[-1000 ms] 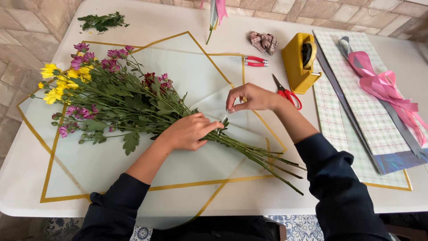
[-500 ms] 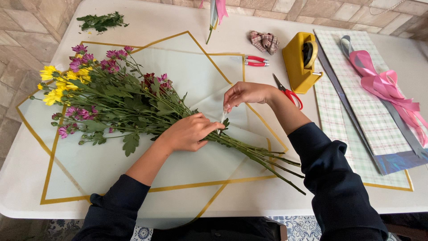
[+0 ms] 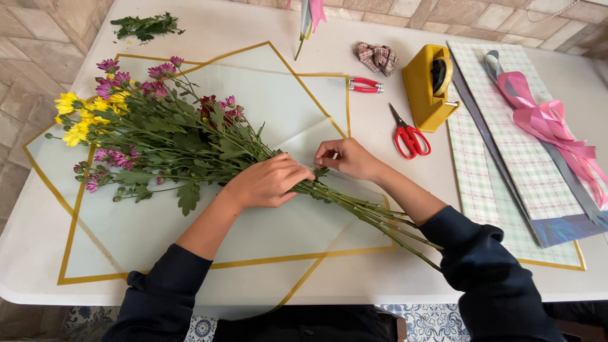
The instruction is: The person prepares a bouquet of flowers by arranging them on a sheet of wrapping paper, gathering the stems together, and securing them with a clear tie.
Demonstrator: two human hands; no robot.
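Both hands work at the bunch of flowers on the table: left hand clasps the stems, right hand pinches something unclear; steady pressure should help.

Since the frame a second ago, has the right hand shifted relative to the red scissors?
Yes. The right hand has come down toward the flower stems and moved left, farther from the red scissors, which lie in the same place on the table.
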